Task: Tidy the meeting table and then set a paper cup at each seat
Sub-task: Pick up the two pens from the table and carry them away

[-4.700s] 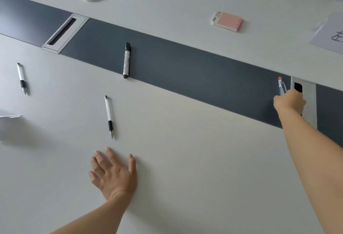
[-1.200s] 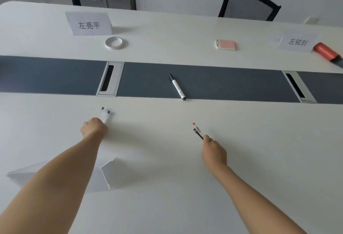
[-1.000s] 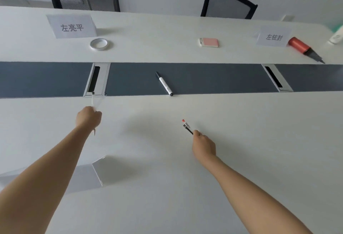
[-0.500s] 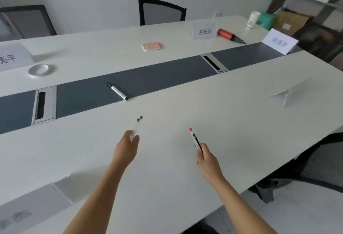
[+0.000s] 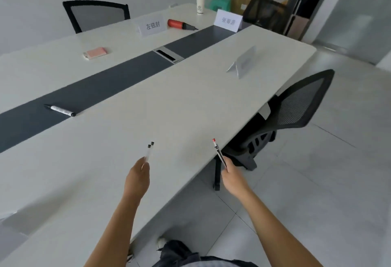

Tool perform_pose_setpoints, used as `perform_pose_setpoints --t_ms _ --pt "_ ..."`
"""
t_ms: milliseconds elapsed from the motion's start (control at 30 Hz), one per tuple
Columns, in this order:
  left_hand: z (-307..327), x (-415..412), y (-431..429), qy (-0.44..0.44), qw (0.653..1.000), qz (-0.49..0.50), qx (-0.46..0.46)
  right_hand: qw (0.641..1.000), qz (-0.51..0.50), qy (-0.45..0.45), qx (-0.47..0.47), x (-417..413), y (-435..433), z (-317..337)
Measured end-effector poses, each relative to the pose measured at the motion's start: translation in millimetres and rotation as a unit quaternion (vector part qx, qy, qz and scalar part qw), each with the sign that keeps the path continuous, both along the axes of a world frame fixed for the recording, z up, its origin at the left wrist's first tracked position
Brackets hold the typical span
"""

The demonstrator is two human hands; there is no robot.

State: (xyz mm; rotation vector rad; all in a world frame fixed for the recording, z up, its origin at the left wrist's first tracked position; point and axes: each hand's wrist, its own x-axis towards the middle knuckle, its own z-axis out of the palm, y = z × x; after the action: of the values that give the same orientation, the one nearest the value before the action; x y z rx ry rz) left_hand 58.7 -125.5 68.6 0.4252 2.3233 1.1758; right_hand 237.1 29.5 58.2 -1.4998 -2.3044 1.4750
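We are tidying the table (image 5: 190,101), and both hands are busy; our left hand (image 5: 137,178) is closed round two clear pens (image 5: 149,152), and our right hand (image 5: 233,178) is pinched on two dark pens (image 5: 218,152), one with a red end; both bunches poke up over the near edge of the table. The cup (image 5: 200,4) stands alone at the far end of the table, past the strip (image 5: 101,85) down its middle. We think the job now is to carry the pens off and put them away; to do that well we should keep all four pens held tight so none slips, and then come back for the rest. A marker (image 5: 60,110) lies on the strip; a pink box (image 5: 94,52) lies on the far side of the strip; a red tool (image 5: 181,24) lies at the far end of the table, near the cup. Three name cards (image 5: 150,26) stand on the table, and the words on them are too fuzzy to read. We cannot see where the pens should go; the left part of the table is cut off; we see only one cup, so more must be somewhere out of view.
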Motion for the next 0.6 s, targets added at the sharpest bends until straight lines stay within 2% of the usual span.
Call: perform_pose_setpoints --t_ms 100,200,367,600 --pt "1.7 59.9 18.7 -0.023 0.998 -0.051 0.004 0.999 -0.039 0.0 0.002 72.0 -7.6 1.8" --pt "-9.4 129.4 27.6 -0.087 0.989 -0.118 0.026 0.996 -0.09 -0.014 0.007 149.3 -17.8 -2.5" --pt "-24.6 241.9 38.1 -0.158 0.97 -0.185 0.012 0.983 -0.183 -0.031 -0.001 270.4 -44.4 -5.9" --pt "-14.8 329.1 62.7 -0.158 0.956 -0.247 0.008 0.96 -0.275 -0.025 -0.048 371.7 -64.9 -10.3"
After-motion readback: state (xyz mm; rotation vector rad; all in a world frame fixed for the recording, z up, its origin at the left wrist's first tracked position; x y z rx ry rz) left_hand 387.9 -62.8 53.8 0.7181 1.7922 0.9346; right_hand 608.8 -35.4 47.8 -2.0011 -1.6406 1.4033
